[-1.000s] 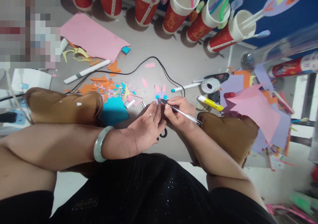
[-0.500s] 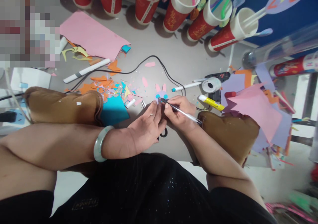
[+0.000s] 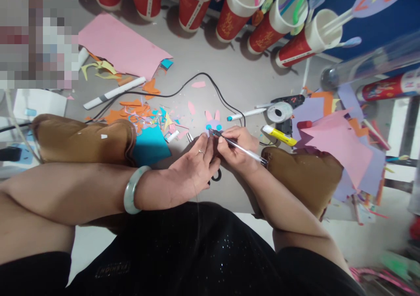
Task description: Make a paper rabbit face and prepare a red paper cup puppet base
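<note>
A small purple paper rabbit face point(image 3: 214, 122) with pink ears and blue round pieces lies on the table. My right hand point(image 3: 239, 146) pinches a pen point(image 3: 243, 149), clear-barrelled with a black grip, its tip at the lower part of the rabbit face. Stretched out over the lower edge of the cutout, my left hand point(image 3: 196, 168) rests with its fingertips close to the pen tip. Beneath that hand is a pair of scissors point(image 3: 215, 175): a black handle loop shows on one side and the blade tips on the other. The hand hides the rest.
Red paper cups point(image 3: 196, 9) with straws stand along the back. Paper scraps point(image 3: 141, 108) and a blue sheet point(image 3: 151, 145) lie left, below a pink sheet point(image 3: 124, 44). A black cable point(image 3: 170, 95) crosses the table. Brown cushions point(image 3: 82, 138) pad the edge. Right are a yellow tube point(image 3: 279, 136) and a tape roll point(image 3: 279, 112).
The pen tip may have shifted very slightly at the rabbit face. Both hands and the things around them stay in practically the same places.
</note>
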Tool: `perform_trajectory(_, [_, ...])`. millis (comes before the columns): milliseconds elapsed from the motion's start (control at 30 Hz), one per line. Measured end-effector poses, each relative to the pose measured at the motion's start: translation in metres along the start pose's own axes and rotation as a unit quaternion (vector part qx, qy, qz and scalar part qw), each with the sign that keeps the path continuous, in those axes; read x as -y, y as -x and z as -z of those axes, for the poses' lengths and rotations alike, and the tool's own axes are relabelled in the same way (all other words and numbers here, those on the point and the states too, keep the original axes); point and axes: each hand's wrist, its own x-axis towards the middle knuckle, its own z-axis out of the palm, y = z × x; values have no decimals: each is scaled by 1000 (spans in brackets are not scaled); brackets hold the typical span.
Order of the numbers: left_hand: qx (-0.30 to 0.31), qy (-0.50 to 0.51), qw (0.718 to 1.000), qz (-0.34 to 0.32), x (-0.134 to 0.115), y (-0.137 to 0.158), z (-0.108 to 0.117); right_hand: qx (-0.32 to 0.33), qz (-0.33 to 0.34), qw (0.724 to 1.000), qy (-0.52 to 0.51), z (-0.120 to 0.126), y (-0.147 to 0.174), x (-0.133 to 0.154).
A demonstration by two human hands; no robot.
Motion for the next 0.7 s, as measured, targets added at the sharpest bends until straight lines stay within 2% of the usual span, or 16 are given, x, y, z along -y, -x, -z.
perform_trajectory(700, [13, -45, 999, -1, -1, 0, 2, -13, 7, 1000, -10, -2, 0, 0])
